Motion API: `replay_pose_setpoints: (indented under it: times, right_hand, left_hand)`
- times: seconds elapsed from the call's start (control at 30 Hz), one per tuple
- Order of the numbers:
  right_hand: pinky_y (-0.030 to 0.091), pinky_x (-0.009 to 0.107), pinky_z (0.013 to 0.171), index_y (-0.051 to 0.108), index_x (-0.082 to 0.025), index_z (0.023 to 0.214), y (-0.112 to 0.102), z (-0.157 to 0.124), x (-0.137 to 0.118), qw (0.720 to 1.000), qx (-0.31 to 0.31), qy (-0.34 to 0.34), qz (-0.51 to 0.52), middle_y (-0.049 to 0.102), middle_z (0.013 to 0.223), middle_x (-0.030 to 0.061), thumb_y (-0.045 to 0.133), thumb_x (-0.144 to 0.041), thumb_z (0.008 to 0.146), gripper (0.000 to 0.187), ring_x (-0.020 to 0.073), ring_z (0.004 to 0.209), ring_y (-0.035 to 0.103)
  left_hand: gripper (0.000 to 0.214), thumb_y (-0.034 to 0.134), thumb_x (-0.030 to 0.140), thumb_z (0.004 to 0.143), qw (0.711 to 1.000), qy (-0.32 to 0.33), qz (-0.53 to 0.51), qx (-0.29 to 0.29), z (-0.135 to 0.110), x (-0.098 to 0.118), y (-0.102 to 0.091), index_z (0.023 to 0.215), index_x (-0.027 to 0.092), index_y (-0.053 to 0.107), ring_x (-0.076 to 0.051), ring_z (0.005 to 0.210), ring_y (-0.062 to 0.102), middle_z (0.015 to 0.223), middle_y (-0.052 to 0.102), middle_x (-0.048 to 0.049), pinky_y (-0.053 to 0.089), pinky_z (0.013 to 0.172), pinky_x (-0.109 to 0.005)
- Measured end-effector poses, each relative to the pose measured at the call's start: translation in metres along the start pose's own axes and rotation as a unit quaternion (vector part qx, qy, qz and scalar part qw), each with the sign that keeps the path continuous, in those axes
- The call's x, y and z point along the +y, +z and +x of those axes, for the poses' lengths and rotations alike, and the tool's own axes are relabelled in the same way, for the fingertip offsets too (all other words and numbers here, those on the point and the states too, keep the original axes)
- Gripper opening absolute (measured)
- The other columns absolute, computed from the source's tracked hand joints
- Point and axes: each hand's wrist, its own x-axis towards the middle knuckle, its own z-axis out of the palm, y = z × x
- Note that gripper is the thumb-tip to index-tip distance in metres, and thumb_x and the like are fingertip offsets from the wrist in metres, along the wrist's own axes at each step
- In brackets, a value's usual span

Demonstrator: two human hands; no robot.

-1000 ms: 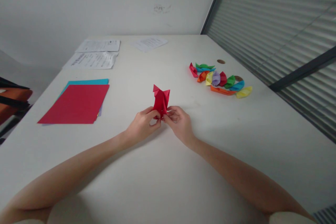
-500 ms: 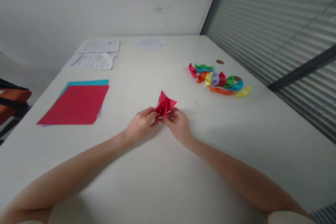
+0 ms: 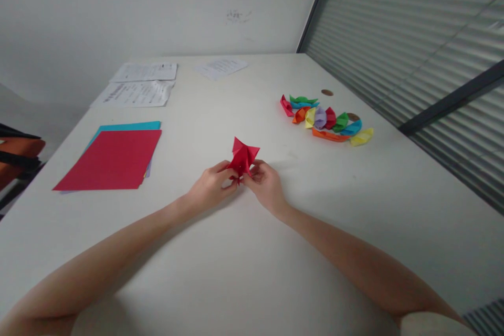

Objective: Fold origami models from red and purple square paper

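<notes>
A piece of folded red paper (image 3: 243, 158), with several pointed corners standing up, is held between my two hands over the middle of the table. My left hand (image 3: 211, 185) pinches its lower left side between thumb and fingers. On the lower right, my right hand (image 3: 266, 184) grips it the same way, thumb in front and fingers behind. The fingertips hide part of the paper's lower edge. Both forearms reach in from the bottom corners.
To the left lies a stack of coloured paper sheets (image 3: 112, 160), red on top. Several small folded paper boats (image 3: 319, 118) in mixed colours sit at the right. Printed sheets (image 3: 137, 93) lie at the back left, another printed page (image 3: 221, 67) at the back. Window blinds (image 3: 413, 26) flank the right edge.
The folded red paper has tilted slightly left and opened out a little in my fingers. Both hands keep their hold. The whole view has shifted slightly.
</notes>
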Motion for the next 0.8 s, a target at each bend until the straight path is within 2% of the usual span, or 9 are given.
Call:
replay_pose_setpoints:
  times: [0.1, 0.23, 0.37, 0.5, 0.67, 0.8]
  right_hand:
    - [0.058, 0.026, 0.062, 0.063, -0.020, 0.103, 0.001, -0.001, -0.002, 1.000, -0.012, -0.003, 0.002, 0.064, 0.070, -0.0010, 0.067, -0.024, 0.075, 0.028, 0.0141, 0.065, 0.068]
    - [0.058, 0.026, 0.063, 0.063, -0.020, 0.105, 0.002, -0.003, -0.003, 1.000, -0.012, -0.005, 0.009, 0.065, 0.071, -0.0006, 0.065, -0.024, 0.076, 0.029, 0.0140, 0.065, 0.068]
    - [0.058, 0.027, 0.065, 0.063, -0.019, 0.097, 0.004, -0.004, -0.005, 0.999, -0.013, 0.010, 0.031, 0.066, 0.071, -0.0003, 0.067, -0.026, 0.075, 0.023, 0.0146, 0.066, 0.069]
    - [0.059, 0.029, 0.066, 0.060, -0.019, 0.084, 0.005, -0.001, -0.007, 0.996, -0.017, 0.035, 0.074, 0.068, 0.071, 0.0007, 0.069, -0.028, 0.072, 0.017, 0.0163, 0.066, 0.070]
    - [0.060, 0.031, 0.067, 0.059, -0.021, 0.089, 0.007, 0.001, -0.011, 0.991, -0.031, 0.042, 0.125, 0.069, 0.076, 0.0016, 0.073, -0.037, 0.071, 0.028, 0.0169, 0.067, 0.070]
    - [0.060, 0.030, 0.067, 0.056, -0.022, 0.093, 0.008, -0.002, -0.012, 0.989, -0.042, 0.039, 0.138, 0.069, 0.076, 0.0002, 0.074, -0.042, 0.071, 0.035, 0.0155, 0.067, 0.069]
  left_hand:
    - [0.008, 0.062, 0.011, 0.081, 0.998, -0.029, -0.050, 0.026, 0.001, 0.004, 0.001, 0.084, 0.017, 0.065, -0.012, 0.072, 0.065, 0.085, 0.068, -0.0039, 0.053, 0.066, -0.022]
    - [0.010, 0.062, 0.010, 0.079, 0.998, -0.043, -0.042, 0.035, 0.001, 0.009, 0.004, 0.086, 0.017, 0.066, -0.013, 0.073, 0.066, 0.087, 0.068, -0.0042, 0.054, 0.067, -0.023]
    - [0.013, 0.062, 0.011, 0.080, 0.999, -0.029, -0.007, 0.041, -0.001, 0.009, 0.005, 0.092, 0.017, 0.064, -0.014, 0.074, 0.066, 0.091, 0.068, -0.0055, 0.054, 0.066, -0.023]
    - [0.032, 0.058, 0.007, 0.081, 0.999, 0.004, 0.039, 0.032, -0.004, 0.004, 0.004, 0.110, 0.019, 0.055, -0.015, 0.080, 0.067, 0.096, 0.068, -0.0062, 0.054, 0.069, -0.025]
    - [0.047, 0.057, 0.008, 0.084, 0.996, 0.025, 0.043, 0.076, -0.007, 0.000, 0.005, 0.126, 0.021, 0.043, -0.015, 0.085, 0.068, 0.101, 0.069, -0.0073, 0.056, 0.074, -0.027]
    - [0.058, 0.063, 0.014, 0.083, 0.993, -0.014, -0.022, 0.117, -0.007, 0.002, 0.009, 0.133, 0.021, 0.034, -0.014, 0.078, 0.068, 0.097, 0.069, -0.0063, 0.056, 0.070, -0.028]
